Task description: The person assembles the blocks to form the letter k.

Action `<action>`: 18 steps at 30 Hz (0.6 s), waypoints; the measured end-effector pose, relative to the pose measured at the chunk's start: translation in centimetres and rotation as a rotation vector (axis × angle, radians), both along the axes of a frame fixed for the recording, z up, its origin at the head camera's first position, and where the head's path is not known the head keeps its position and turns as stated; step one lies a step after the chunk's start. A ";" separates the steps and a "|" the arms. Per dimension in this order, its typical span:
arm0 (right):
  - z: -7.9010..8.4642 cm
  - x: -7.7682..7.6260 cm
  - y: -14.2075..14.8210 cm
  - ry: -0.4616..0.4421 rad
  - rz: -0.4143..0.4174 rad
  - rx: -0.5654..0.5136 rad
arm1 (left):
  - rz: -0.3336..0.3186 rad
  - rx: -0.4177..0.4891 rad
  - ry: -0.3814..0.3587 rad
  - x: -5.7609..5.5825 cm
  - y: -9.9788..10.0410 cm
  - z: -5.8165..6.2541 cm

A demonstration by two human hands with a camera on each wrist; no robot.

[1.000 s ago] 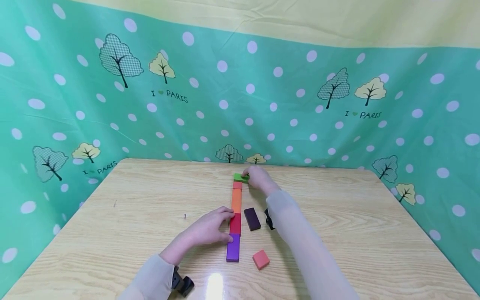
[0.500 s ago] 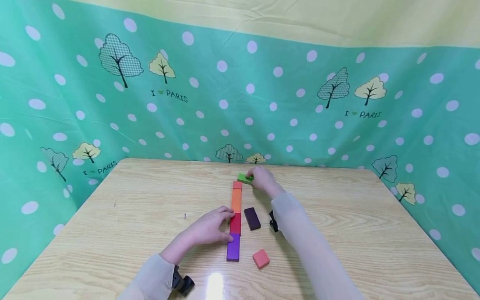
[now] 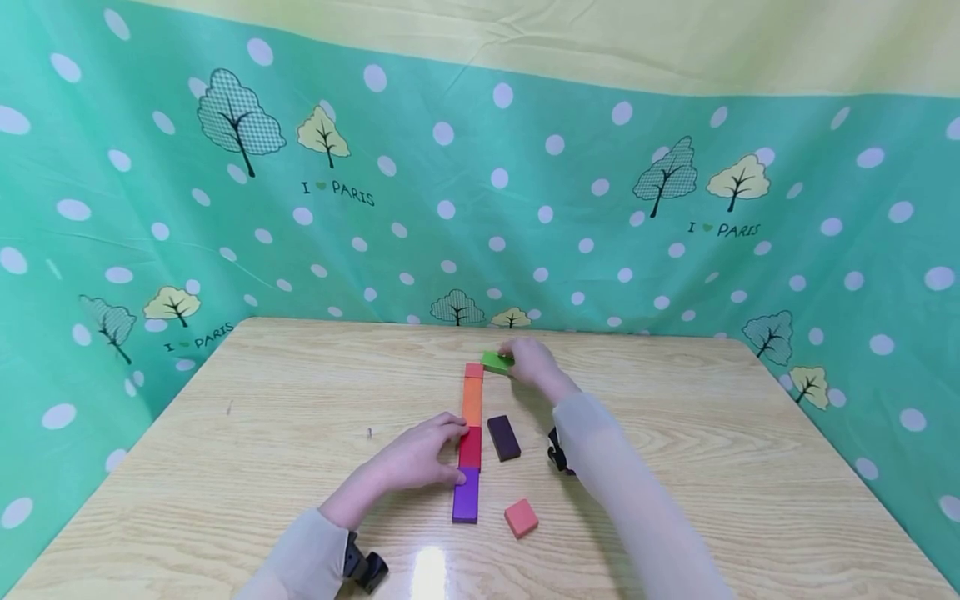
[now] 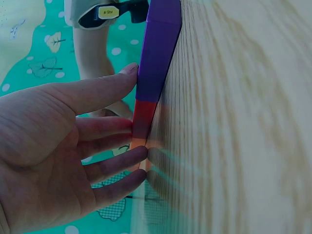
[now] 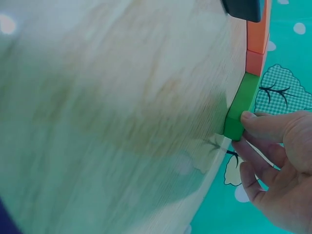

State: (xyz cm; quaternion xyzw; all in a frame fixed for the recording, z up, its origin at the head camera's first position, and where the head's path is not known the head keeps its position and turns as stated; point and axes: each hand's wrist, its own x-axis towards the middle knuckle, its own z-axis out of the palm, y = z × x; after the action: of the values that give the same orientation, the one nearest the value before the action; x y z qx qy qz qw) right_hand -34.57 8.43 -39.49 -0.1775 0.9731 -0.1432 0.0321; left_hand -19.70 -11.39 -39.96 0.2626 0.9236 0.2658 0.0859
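Observation:
A straight row of blocks runs away from me: a purple block (image 3: 466, 502), a red block (image 3: 470, 450), an orange block (image 3: 472, 402) and a small coral block (image 3: 474, 370) at the far end. My left hand (image 3: 420, 457) lies along the row's left side. In the left wrist view its fingers are fairly straight, with the thumb at the purple block (image 4: 158, 58) and fingertips by the red block (image 4: 144, 114). Beyond the coral block, my right hand (image 3: 532, 362) pinches a green block (image 5: 242, 100) by its right end; it lies slantwise, slightly right of the row.
A dark block (image 3: 503, 438) lies right of the row, and a loose coral block (image 3: 521, 518) is nearer to me. Behind the wooden table (image 3: 675, 467) hangs a green dotted cloth (image 3: 525, 225). A tiny speck (image 3: 369, 433) lies left of the row.
The right hand has drawn the green block rightward and slightly nearer, off the row's far end, turning it aslant. The left hand and the other blocks have stayed put.

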 end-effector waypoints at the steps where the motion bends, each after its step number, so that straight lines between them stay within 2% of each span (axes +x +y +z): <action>1: 0.0 0.1 0.1 -0.005 -0.002 -0.003 | 0.000 0.001 0.000 0.0 0.0 0.0; 18: 0.0 0.2 0.2 0.001 0.020 0.050 | 0.001 0.016 -0.003 0.1 0.0 0.2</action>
State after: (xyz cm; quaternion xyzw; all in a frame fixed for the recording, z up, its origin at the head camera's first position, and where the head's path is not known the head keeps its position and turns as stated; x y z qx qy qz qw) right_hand -34.40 8.61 -39.48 -0.1864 0.9746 -0.1185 0.0375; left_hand -19.57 -11.40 -39.78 0.2625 0.9215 0.2734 0.0849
